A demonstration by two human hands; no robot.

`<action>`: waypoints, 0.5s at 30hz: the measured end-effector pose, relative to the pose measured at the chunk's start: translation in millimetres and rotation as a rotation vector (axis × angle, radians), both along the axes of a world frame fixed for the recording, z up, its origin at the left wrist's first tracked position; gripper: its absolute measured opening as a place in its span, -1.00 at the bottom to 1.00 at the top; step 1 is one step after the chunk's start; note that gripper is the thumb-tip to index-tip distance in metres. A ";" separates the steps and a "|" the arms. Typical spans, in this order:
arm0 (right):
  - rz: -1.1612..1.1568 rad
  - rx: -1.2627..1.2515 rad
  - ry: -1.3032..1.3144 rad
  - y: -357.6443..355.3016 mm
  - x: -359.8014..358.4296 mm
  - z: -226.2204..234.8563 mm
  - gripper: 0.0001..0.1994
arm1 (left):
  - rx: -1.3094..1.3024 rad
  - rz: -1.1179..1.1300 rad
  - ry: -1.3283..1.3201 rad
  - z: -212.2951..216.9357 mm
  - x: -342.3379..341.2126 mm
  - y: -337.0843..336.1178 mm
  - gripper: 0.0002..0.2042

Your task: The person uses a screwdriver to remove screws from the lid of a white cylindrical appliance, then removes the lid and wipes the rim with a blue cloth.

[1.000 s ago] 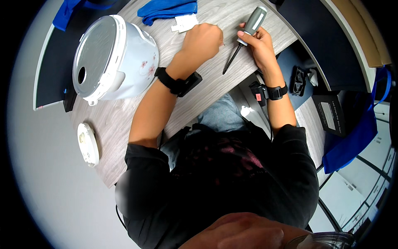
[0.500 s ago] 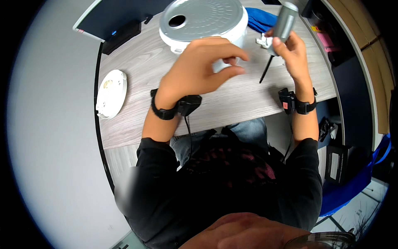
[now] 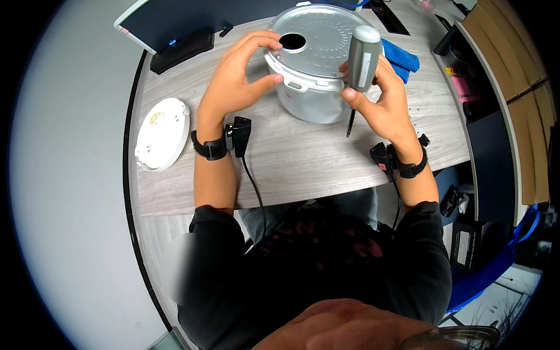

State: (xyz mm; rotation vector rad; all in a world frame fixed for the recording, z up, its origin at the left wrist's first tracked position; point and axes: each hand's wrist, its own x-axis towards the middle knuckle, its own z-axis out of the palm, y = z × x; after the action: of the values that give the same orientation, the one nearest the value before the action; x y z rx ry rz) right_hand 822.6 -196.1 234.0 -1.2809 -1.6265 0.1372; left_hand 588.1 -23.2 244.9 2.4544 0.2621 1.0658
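Note:
A round silver-grey appliance body, like a rice cooker (image 3: 315, 102), stands in front of me with a metallic lid (image 3: 326, 35) that has a dark round hole. My left hand (image 3: 233, 87) is at its left rim, fingertips on the lid edge beside the hole and thumb lower against the rim. In my right hand (image 3: 385, 108) is a screwdriver (image 3: 363, 61) with a grey handle, held upright, its dark shaft pointing down at the appliance's front right. That hand's fingers are partly hidden behind the handle, close to the lid's rim.
A white oval cover (image 3: 164, 134) lies at the table's left. Blue cloth (image 3: 402, 58) sits behind the appliance on the right. A dark box (image 3: 182, 49) stands at the back left by a screen (image 3: 192, 23). Shelves with cardboard boxes (image 3: 513, 58) border the right side.
My left hand has moved left and away from me onto the appliance's rim. The screwdriver has come left, in front of the lid. The view has shifted, with the appliance now farther right and lower.

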 end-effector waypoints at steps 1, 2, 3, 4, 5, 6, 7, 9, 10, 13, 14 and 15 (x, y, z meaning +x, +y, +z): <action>0.015 0.018 0.010 3.6 -1.4 -3.6 -0.58 | -0.019 -0.015 0.010 -3.2 -2.4 4.0 -0.56; 0.015 0.024 -0.004 6.4 -1.3 -4.9 -0.57 | 0.010 -0.003 0.025 -6.0 -4.1 7.5 -0.57; 0.015 0.030 -0.017 8.7 -0.8 -5.7 -0.57 | 0.040 0.009 0.040 -8.9 -5.7 10.2 -0.57; 0.014 0.036 -0.031 10.6 0.5 -6.7 -0.57 | 0.069 0.021 0.055 -11.9 -6.5 12.4 -0.57; 0.018 0.017 -0.022 12.5 3.3 -7.7 -0.57 | 0.094 0.024 0.044 -14.9 -5.9 14.1 -0.57; 0.023 -0.002 -0.014 14.5 6.9 -8.8 -0.57 | 0.119 0.026 0.032 -18.1 -4.3 15.0 -0.57; 0.027 -0.021 -0.006 16.1 11.1 -10.6 -0.57 | 0.144 0.028 0.021 -21.2 -2.4 15.0 -0.58; 0.034 -0.029 0.007 17.5 21.9 -14.9 -0.57 | 0.178 0.039 -0.002 -24.5 3.3 9.4 -0.59; 0.038 -0.033 0.014 17.6 27.7 -17.1 -0.57 | 0.195 0.045 -0.013 -26.8 7.0 5.9 -0.60; 0.051 -0.083 0.074 10.9 40.3 -21.8 -0.57 | 0.201 0.011 -0.092 -37.5 19.1 -9.2 -0.67; 0.058 -0.091 0.104 9.0 44.8 -21.6 -0.57 | 0.189 0.006 -0.106 -40.0 22.7 -15.2 -0.67; 0.037 -0.088 0.051 8.0 50.7 -20.5 -0.55 | 0.177 0.001 -0.119 -42.9 26.3 -21.4 -0.67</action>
State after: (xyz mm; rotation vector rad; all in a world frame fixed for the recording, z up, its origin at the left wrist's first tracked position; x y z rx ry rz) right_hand 873.4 -188.1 213.5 -1.3041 -1.6156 0.2647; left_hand 614.4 -44.6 202.0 2.5316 0.1362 1.2791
